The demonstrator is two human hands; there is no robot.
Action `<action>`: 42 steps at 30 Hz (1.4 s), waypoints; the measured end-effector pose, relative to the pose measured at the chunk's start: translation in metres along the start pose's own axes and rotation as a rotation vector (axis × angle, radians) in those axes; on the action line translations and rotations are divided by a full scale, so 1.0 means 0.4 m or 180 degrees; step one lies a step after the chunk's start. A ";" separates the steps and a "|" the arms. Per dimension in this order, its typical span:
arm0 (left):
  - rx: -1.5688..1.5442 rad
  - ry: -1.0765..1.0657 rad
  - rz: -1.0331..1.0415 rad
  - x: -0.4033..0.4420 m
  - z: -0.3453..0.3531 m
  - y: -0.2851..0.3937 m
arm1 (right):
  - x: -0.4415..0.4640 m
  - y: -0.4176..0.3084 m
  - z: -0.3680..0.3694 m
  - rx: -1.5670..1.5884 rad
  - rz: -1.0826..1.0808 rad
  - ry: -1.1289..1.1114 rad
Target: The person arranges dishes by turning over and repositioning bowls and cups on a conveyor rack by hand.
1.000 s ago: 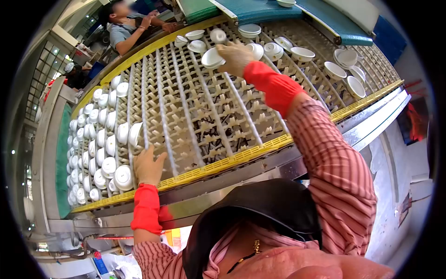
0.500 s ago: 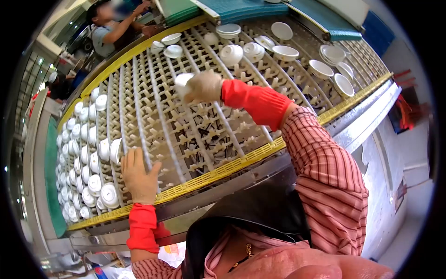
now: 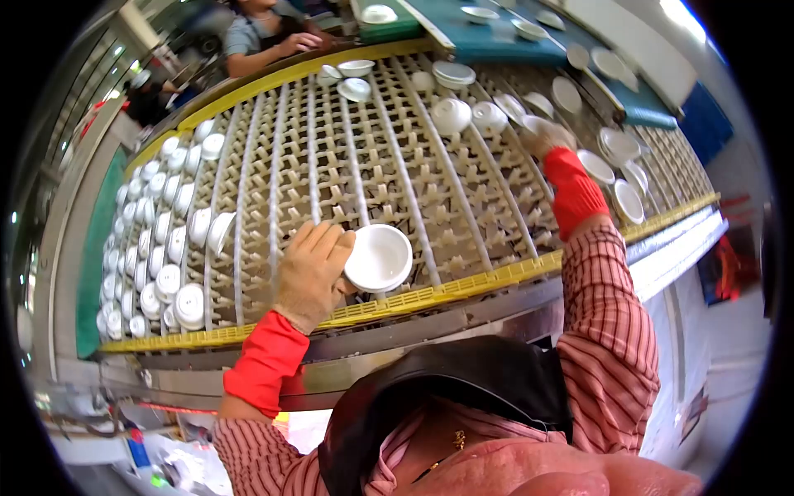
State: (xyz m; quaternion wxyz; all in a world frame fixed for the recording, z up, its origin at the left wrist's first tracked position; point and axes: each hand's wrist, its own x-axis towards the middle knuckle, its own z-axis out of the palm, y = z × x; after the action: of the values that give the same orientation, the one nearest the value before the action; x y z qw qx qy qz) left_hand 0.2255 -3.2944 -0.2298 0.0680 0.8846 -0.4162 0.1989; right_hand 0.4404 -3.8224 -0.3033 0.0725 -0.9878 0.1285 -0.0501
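My left hand [image 3: 313, 277], in a tan glove with a red cuff, grips a white bowl [image 3: 379, 258] by its left side. The bowl's open mouth faces me, above the near edge of the roller bed. On the right, my gloved right hand [image 3: 552, 139] has hold of the near rim of another white bowl [image 3: 534, 124]; its fingers are partly hidden and blurred. Around that hand lie more white bowls, among them an oval one [image 3: 595, 167] and an upside-down one [image 3: 452, 116].
Tilted white bowls stand in rows [image 3: 161, 236] at the left of the roller bed [image 3: 285, 157]. Yellow edging [image 3: 463, 289] runs along its near side. Teal conveyor belts [image 3: 488, 37] carry bowls at the back. Across the bed is another person [image 3: 265, 41].
My right hand has moved from mid-bed to the bowls on the right. The white bowl it carried is now in my left hand, which has left the left-hand rows. The view has shifted.
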 end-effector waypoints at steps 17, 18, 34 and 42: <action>-0.2673 -0.0576 -0.2055 0.002 0.044 0.054 | -0.344 -0.289 -0.052 0.1465 -0.1122 -0.0874; -0.2195 -0.0408 -0.2218 -0.015 0.032 0.042 | -0.336 -0.285 -0.004 0.2054 -0.1546 -0.0961; 0.0968 0.0117 -0.2428 -0.261 -0.052 -0.137 | -0.294 -0.770 0.050 0.1159 -0.3991 -0.0329; -0.1387 -0.1199 -0.1496 -0.077 0.023 0.097 | -0.297 -0.252 -0.044 0.1083 -0.1597 -0.0029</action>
State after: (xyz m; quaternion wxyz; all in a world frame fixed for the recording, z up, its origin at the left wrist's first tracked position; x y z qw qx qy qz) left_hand 0.1807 -3.3001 -0.2525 0.2207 0.9419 -0.2396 -0.0817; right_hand 0.3489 -3.6972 -0.2798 0.2229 -0.9626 -0.1301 -0.0828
